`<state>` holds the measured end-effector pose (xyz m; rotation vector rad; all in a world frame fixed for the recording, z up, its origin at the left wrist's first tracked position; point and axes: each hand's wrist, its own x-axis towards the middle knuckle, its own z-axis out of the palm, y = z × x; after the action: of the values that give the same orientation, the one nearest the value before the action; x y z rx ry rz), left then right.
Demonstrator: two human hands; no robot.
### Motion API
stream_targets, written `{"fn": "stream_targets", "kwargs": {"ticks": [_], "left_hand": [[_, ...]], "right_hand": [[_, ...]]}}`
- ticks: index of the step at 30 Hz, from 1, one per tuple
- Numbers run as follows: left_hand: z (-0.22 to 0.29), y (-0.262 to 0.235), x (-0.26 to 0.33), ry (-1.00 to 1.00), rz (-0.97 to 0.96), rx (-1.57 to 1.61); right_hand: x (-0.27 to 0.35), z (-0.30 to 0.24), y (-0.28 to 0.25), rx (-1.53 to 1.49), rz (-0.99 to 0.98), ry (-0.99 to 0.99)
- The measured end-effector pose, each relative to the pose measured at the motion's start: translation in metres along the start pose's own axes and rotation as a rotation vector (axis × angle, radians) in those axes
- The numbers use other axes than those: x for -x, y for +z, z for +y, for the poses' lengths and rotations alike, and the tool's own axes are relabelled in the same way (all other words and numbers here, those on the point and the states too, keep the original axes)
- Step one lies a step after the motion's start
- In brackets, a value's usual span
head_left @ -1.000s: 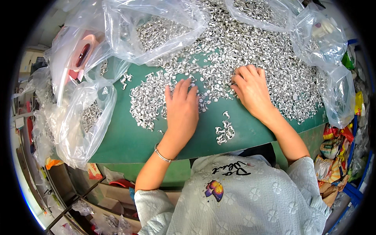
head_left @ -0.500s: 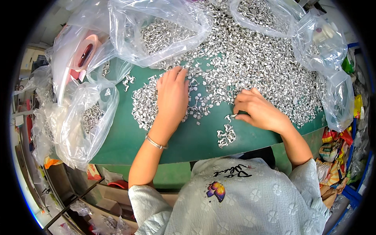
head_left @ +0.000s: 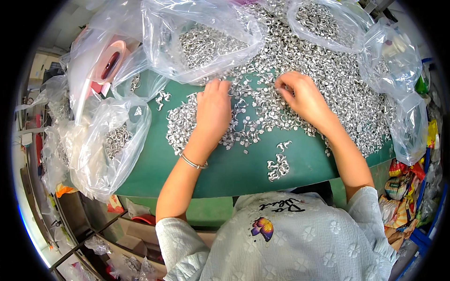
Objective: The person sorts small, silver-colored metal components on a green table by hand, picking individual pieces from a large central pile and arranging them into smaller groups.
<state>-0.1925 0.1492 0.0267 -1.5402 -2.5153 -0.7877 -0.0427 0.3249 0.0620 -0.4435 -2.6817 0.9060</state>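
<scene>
Mostly, the work in view is small curved silvery metal pieces, spread over a green desk in front of the seated person. The left hand reaches over the right part of the smaller pile, its back up and its fingers bent down toward the pieces; the fingertips are blurred and partly hidden, so I cannot tell whether its grip is closed on anything. A silver bangle circles that wrist. The right hand is at the left side of the large heap, thumb and fingers curled toward each other; whether a piece sits in that grip I cannot tell either. Scattered pieces link the pile and the heap between the two hands. Nearer the person, a small cluster lies apart from both, close to the front edge of the desk. Beyond the left hand, a large clear bag lies open with more pieces inside, and another open bag holding pieces stands at the far right. Along the left side, a crumpled bag also contains pieces, with a pink object bearing a dark red oval just behind it. Colourful packages are stacked to the right of the person, who wears a pale top with a butterfly on it.
</scene>
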Motion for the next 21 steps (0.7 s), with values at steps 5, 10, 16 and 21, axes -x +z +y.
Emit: {"fn": "stream_targets", "kwargs": {"ticks": [5,10,16,21], "left_hand": [[0.001,-0.005,-0.002,0.013,-0.109,0.017],[-0.006,0.000,0.001,0.116,-0.083,-0.083],[-0.009,-0.003,-0.011,0.239,0.143,0.060],[0.020,-0.019,0.005,-0.285,0.002,0.600]], "right_hand": [[0.008,-0.002,-0.014,0.021,0.017,-0.017],[0.005,-0.013,-0.014,-0.616,-0.132,0.226],[-0.001,-0.011,0.007,-1.523,-0.276,0.507],[-0.003,-0.026,0.028,-1.267,-0.290,0.434]]}}
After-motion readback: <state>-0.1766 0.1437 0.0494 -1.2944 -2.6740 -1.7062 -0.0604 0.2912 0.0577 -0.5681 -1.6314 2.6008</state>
